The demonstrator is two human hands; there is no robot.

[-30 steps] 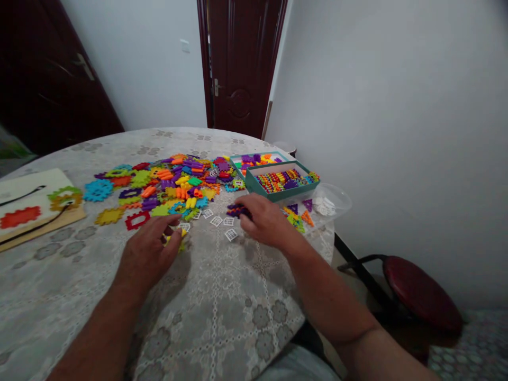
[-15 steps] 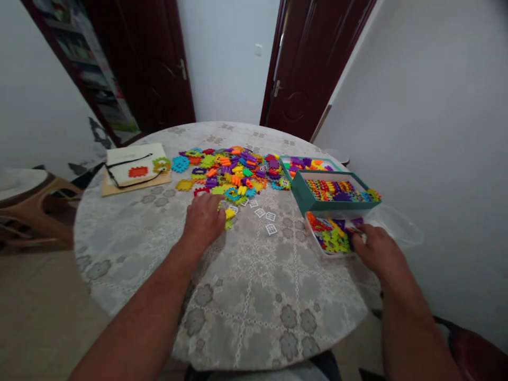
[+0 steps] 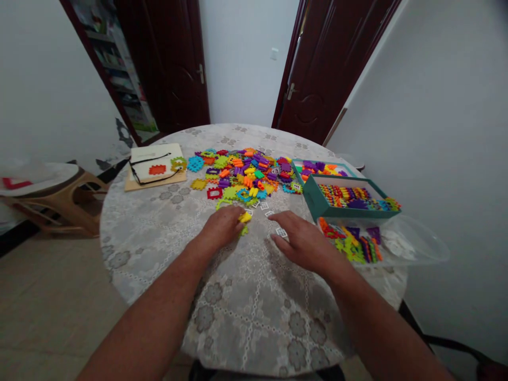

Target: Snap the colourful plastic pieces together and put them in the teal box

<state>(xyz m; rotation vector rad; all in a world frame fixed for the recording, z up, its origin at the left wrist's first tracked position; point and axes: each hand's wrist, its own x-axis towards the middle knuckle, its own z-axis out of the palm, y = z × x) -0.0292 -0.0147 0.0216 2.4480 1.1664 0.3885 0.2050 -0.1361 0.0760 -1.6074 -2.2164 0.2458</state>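
Observation:
My left hand (image 3: 223, 226) is at the near edge of a pile of colourful plastic building pieces (image 3: 238, 172). Its fingers and thumb close on a small yellow plastic piece (image 3: 245, 217). Just below that, a lime-green piece (image 3: 244, 230) shows beside the thumb, partly hidden. My right hand (image 3: 304, 241) hovers over the tablecloth, thumb and forefinger apart, with nothing seen between them. Right by its fingertips lie small white window-shaped pieces, one white window piece (image 3: 281, 232) between thumb and forefinger in the view.
To the right stand a green box (image 3: 357, 214) with rows of pieces and a clear plastic tub (image 3: 431, 246) of sorted flat pieces. Behind them is a shallow green-edged tray (image 3: 349, 168). A board (image 3: 154, 151) with black-corded glasses lies at the left.
My right hand has left the clear tub and moved left to the white window pieces. My left hand has shifted slightly toward the yellow piece. The view has turned a little left.

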